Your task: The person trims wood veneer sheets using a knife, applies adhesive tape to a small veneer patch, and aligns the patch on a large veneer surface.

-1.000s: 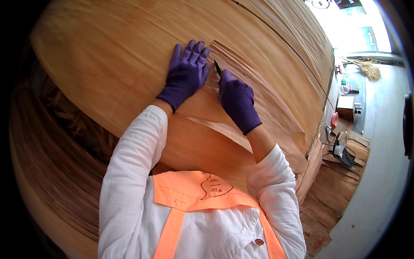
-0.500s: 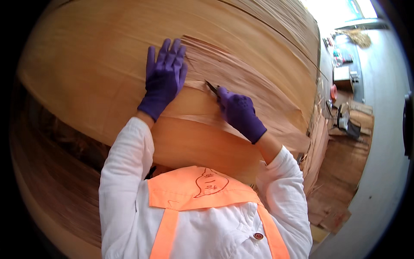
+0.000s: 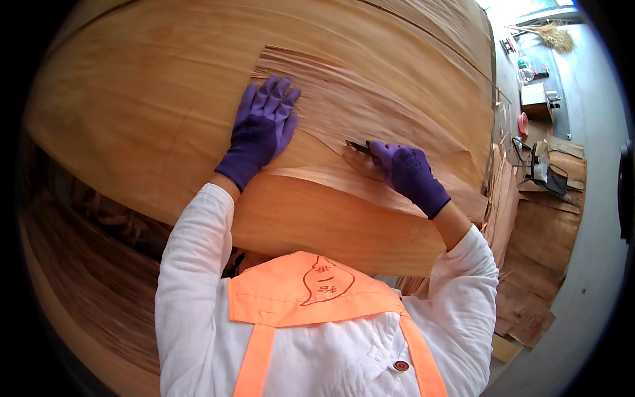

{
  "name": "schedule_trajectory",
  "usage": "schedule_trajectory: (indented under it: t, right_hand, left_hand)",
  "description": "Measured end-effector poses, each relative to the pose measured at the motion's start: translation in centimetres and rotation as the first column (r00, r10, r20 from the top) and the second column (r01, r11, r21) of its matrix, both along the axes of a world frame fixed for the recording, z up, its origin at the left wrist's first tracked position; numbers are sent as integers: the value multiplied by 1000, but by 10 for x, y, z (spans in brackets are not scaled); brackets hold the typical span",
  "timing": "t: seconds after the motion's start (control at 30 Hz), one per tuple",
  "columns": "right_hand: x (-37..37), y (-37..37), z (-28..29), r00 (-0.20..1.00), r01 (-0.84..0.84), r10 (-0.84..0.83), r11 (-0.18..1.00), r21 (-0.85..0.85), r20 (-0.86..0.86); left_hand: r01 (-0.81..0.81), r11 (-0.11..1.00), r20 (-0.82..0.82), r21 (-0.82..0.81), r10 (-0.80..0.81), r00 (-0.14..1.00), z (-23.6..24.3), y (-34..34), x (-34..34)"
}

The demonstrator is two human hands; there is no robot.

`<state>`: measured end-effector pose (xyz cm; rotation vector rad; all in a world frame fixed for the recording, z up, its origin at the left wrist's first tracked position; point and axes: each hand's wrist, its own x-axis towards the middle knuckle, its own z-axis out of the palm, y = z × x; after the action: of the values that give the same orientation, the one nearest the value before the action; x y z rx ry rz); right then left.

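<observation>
Thin sheets of wood veneer point(image 3: 152, 112) lie stacked in front of me. On top is a darker, reddish piece of veneer point(image 3: 370, 106) with a straight left end and a ragged near edge. My left hand point(image 3: 261, 129), in a purple glove, lies flat with fingers outstretched over the left end of that piece. My right hand point(image 3: 411, 173), gloved alike, is closed round a dark knife point(image 3: 359, 147). Its blade points left, low over the near edge of the reddish piece. A loose flap of veneer shows beneath the blade; whether the tip touches it I cannot tell.
Torn veneer strips point(image 3: 499, 205) hang at the stack's right end. Beyond, on the right, are a dark-framed chair point(image 3: 549, 175), a box point(image 3: 537, 99), a pink bowl point(image 3: 522, 124) and a straw broom point(image 3: 555, 38). More veneer point(image 3: 86, 284) lies low at the left.
My right hand has moved right and slightly nearer with the knife, along the reddish piece's edge. The left hand has shifted a little right and nearer, still flat.
</observation>
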<state>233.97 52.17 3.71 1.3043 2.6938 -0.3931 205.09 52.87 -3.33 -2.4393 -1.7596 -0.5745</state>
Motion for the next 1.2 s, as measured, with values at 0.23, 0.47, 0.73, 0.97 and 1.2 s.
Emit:
schedule_trajectory:
  t: [0.23,0.47,0.73,0.97,1.2]
  right_hand:
    - [2,0,0,999,-36,35,998,51,27]
    - [7,0,0,996,-42,37,997,64,76]
    - [66,11,13,984,-124,121,992,19,134]
    - [127,53,14,892,-397,346,907,138,291]
    - [196,98,10,842,-419,337,900,118,422]
  left_hand:
    - [143,988,25,60,-144,989,27,1,42]
    - [168,986,43,-19,-167,985,14,-2,60]
    - [155,987,-6,-47,-155,988,15,-3,63]
    - [154,984,-15,-85,-156,988,20,-2,64]
    - [139,984,-53,-113,-146,988,23,-3,65]
